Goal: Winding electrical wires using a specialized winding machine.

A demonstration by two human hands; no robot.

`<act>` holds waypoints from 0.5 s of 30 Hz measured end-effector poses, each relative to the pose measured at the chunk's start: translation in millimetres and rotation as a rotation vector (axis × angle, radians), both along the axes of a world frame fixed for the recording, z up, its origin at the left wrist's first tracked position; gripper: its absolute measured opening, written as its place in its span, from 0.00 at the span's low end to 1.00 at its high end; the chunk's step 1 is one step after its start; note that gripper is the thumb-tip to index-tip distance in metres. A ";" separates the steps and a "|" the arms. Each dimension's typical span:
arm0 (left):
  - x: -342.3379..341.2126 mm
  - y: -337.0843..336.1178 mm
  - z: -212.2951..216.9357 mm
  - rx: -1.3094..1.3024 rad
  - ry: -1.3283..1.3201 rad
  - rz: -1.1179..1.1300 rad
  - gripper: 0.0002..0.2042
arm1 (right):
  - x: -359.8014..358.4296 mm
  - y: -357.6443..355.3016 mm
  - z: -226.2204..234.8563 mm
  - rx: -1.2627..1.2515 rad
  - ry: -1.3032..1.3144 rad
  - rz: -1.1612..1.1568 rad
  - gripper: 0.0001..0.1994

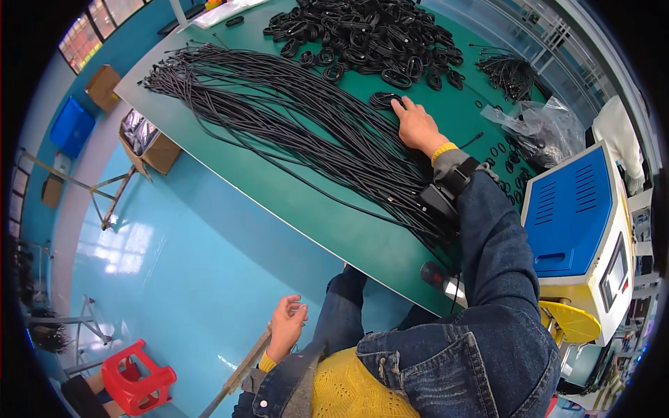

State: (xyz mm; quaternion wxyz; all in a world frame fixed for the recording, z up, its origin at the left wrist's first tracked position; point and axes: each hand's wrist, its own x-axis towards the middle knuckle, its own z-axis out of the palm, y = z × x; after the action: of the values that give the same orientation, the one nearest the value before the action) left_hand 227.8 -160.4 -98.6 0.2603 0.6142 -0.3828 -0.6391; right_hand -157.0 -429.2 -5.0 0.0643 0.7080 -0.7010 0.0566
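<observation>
My right hand (418, 129) reaches over the green table, its fingers stretched out and apart. Their tips touch or nearly touch the right edge of a coiled black cable (382, 102) lying on the tabletop. Below that hand and to its left runs a long bundle of straight black cables (279, 115), and part of it passes under my right forearm. Down by my lap, off the table's near edge, my left hand (286, 324) hangs with loosely bent, parted fingers and nothing visible in it.
Coiled black cables are heaped (369, 35) at the table's far side. Black rings (512, 157), a clear plastic bag (547, 129) and a shorter cable bunch (511, 73) lie to the right. A blue-and-white machine (575, 216) stands near my right arm; a red stool (139, 380) is lower left.
</observation>
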 end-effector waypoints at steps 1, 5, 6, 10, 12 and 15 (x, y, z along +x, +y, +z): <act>-1.7 -3.0 -2.0 -0.014 0.005 -0.020 0.16 | -0.5 -0.8 1.7 0.002 0.011 0.001 0.26; -0.4 -2.2 -1.3 -0.021 0.004 -0.037 0.16 | -6.9 -5.2 8.5 -0.057 -0.030 -0.035 0.25; 0.8 0.1 -0.8 -0.013 0.001 -0.037 0.16 | -6.3 -6.7 7.9 -0.057 -0.033 -0.031 0.25; 8.5 4.6 -4.5 0.025 -0.048 -0.025 0.17 | -4.6 -13.3 0.4 -0.002 -0.060 0.012 0.25; 6.2 3.4 -2.8 0.019 -0.041 -0.018 0.16 | -6.4 -19.1 -4.7 -0.007 -0.072 0.014 0.26; 3.1 0.6 -1.7 0.010 -0.023 -0.010 0.15 | -17.9 -23.7 -9.9 -0.094 -0.153 0.047 0.27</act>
State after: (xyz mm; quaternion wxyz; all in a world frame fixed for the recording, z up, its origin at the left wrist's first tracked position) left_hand 230.9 -159.8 -100.3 0.2495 0.6208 -0.3858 -0.6352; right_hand -174.9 -452.9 -14.8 0.0425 0.7139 -0.6838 0.1448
